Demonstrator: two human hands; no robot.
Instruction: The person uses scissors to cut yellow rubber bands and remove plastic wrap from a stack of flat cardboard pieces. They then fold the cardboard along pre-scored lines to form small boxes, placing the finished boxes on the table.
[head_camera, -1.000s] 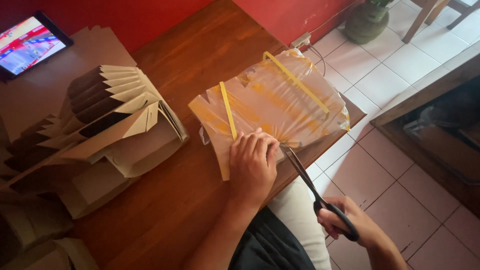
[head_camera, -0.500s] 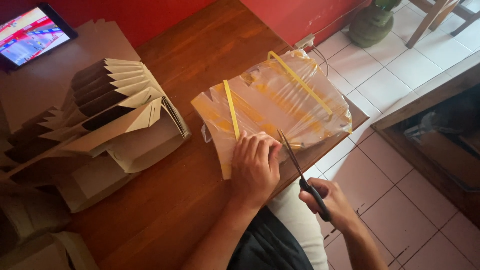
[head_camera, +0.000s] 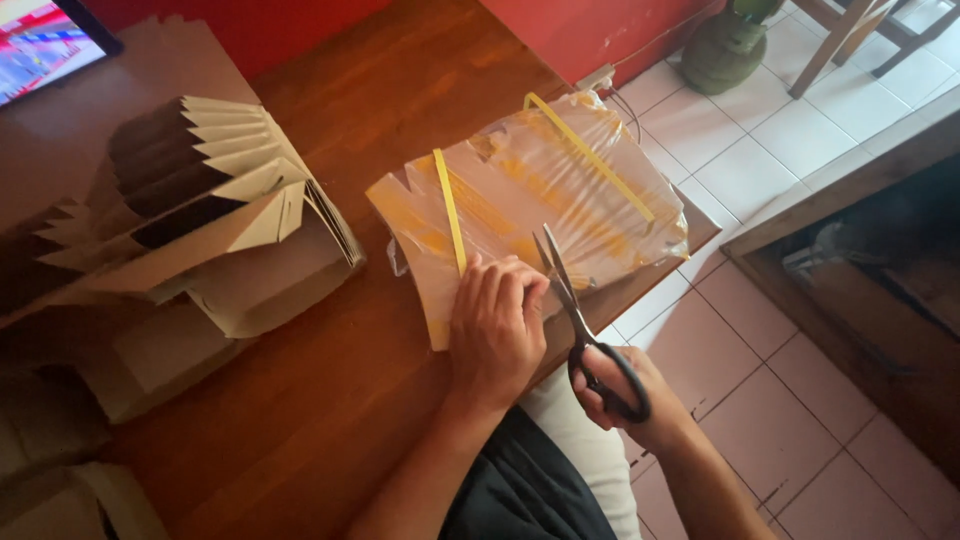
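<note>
Folded cartons (head_camera: 200, 220) lie left of the wrapped bundle (head_camera: 530, 210), seemingly apart.

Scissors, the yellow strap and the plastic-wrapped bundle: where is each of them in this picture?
scissors (head_camera: 585, 335): head view, on the pivot just above the black handles.
yellow strap (head_camera: 450, 212): head view, on the middle of the left-hand strap.
plastic-wrapped bundle (head_camera: 560, 195): head view, on the clear film on top.

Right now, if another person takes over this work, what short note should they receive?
Left hand: flat, pressing the plastic-wrapped bundle onto the wooden table.
Right hand: holds black scissors, blades slightly open, tips over the bundle's near edge.
Bundle: at the table's right edge, both yellow straps unbroken, wrap intact as far as visible.
Folded cardboard pieces stand to the left.
Done: no visible cut. Left: straps and wrap uncut.
</note>
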